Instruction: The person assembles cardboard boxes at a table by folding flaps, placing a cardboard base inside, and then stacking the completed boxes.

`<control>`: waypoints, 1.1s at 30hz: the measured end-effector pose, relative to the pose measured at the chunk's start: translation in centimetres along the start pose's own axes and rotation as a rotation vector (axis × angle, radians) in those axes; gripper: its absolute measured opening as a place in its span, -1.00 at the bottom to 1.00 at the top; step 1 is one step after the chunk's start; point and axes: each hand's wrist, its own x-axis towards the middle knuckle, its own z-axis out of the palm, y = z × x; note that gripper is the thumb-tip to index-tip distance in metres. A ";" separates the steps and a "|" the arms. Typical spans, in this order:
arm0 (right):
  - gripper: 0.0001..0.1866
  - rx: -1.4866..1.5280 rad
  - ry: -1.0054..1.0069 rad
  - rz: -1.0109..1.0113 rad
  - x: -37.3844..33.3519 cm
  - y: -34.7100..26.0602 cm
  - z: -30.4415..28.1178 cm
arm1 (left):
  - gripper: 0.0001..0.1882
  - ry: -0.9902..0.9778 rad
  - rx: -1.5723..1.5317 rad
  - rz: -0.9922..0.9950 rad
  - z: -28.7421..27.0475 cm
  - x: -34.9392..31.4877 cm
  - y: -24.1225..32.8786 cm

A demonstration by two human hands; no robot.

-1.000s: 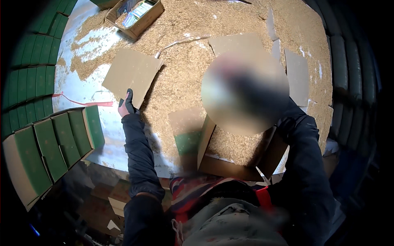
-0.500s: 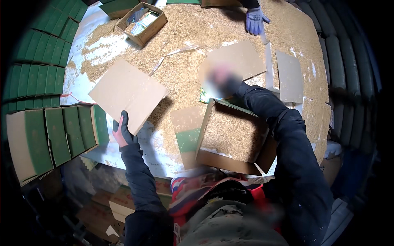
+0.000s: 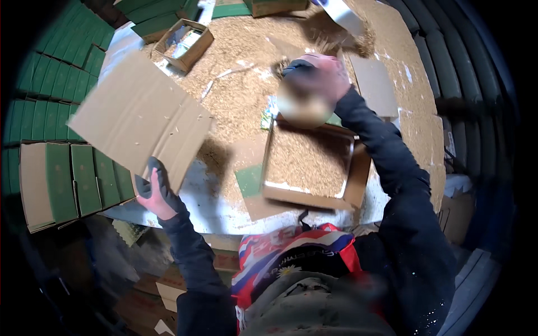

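My left hand (image 3: 157, 193), in a dark-and-pink glove, grips the lower edge of a flat tan cardboard sheet (image 3: 140, 117) and holds it up over the table's left side. My right hand (image 3: 325, 73) reaches over the far edge of an open cardboard box (image 3: 302, 199). Blur smears its fingers, so whether they hold anything is hidden. Tan flaky loose material (image 3: 308, 159) fills much of the box. A small green-and-white packet (image 3: 269, 113) lies by the box's far left corner. One box flap (image 3: 252, 182), tan and green, is folded outward on the left.
Loose tan material (image 3: 235, 106) covers much of the table. A small carton with packets (image 3: 199, 47) stands far left. Green boxes (image 3: 84, 179) line the left side. A grey cardboard sheet (image 3: 374, 84) lies right. A white tilted container (image 3: 341, 17) is at the far edge.
The cardboard sheet in my left hand has moved left and tilted up. My right hand has moved away from me. The other person's gloved hand has shifted, and a white container now appears there.
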 end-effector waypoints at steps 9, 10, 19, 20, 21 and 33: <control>-0.72 -0.104 0.607 0.693 -26.5 1.1 -2.8 | -0.75 -1.191 0.155 1.262 7.7 -5.9 14.4; -0.73 -0.146 0.655 0.703 -28.4 1.3 -3.2 | -0.79 -1.195 0.155 1.309 9.3 -7.1 13.7; -0.60 1.465 0.489 0.923 -33.3 2.7 1.5 | -0.51 -1.772 -0.364 -0.121 15.1 -4.7 12.3; -0.56 1.473 0.451 0.893 -33.6 4.1 2.8 | -0.50 -1.525 -0.354 -0.118 15.5 -3.1 10.2; -0.52 1.489 0.396 0.854 -33.4 5.8 5.1 | -0.49 -1.388 -0.273 -0.190 15.4 -2.6 5.4; -0.50 1.300 0.345 0.553 -16.2 -2.1 6.3 | -0.40 -1.082 -0.559 -0.315 7.6 -1.3 -0.6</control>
